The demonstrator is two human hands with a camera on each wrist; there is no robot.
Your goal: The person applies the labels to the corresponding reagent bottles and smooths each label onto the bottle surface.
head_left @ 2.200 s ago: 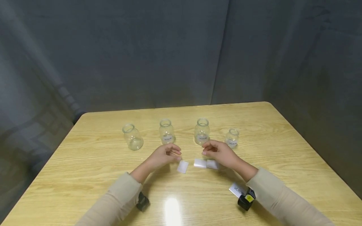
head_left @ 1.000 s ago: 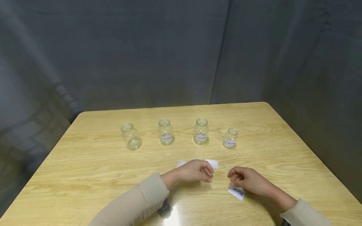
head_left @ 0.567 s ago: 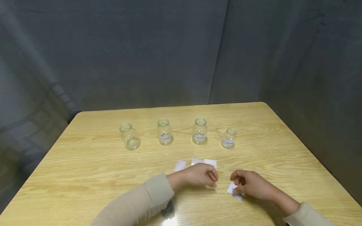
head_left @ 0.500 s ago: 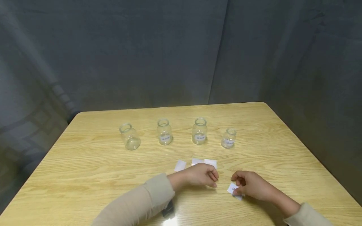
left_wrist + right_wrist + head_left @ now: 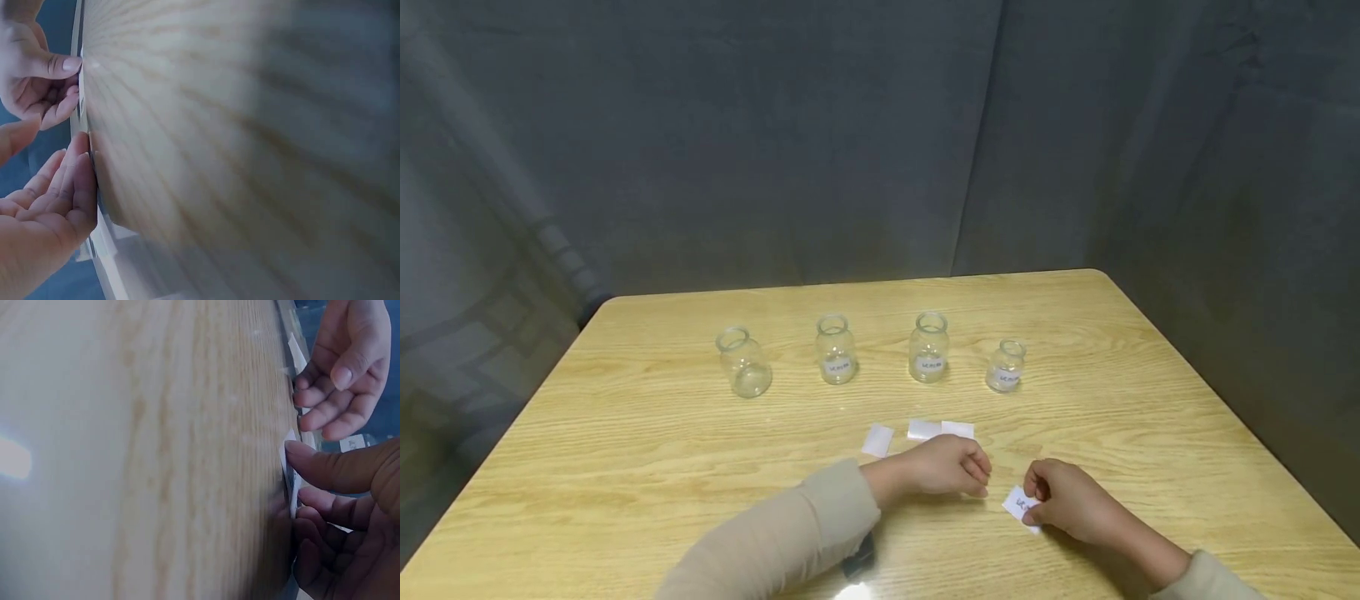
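Observation:
A small white label (image 5: 1018, 502) with dark handwriting lies near the table's front right. My right hand (image 5: 1072, 503) pinches its right edge, and the right wrist view shows the thumb (image 5: 312, 464) on one face of the label (image 5: 290, 469) with fingers on the other side. To its left my left hand (image 5: 943, 467) rests low over the table with loosely bent fingers, holding nothing; its fingertips stop short of the label. Behind it lie white paper pieces: one on its own (image 5: 877, 440) and a side-by-side pair (image 5: 924, 429), partly covered by the hand.
Several clear glass jars stand in a row farther back. The leftmost jar (image 5: 745, 365) shows no label; the second jar (image 5: 836, 350), third jar (image 5: 929, 348) and smaller right jar (image 5: 1006, 367) carry written labels. The wooden table (image 5: 625, 467) ends at a dark curtain (image 5: 805, 150).
Both hands have come back from near the jars toward the front right. The right hand has taken hold of the written label's edge; the left has drawn up beside it.

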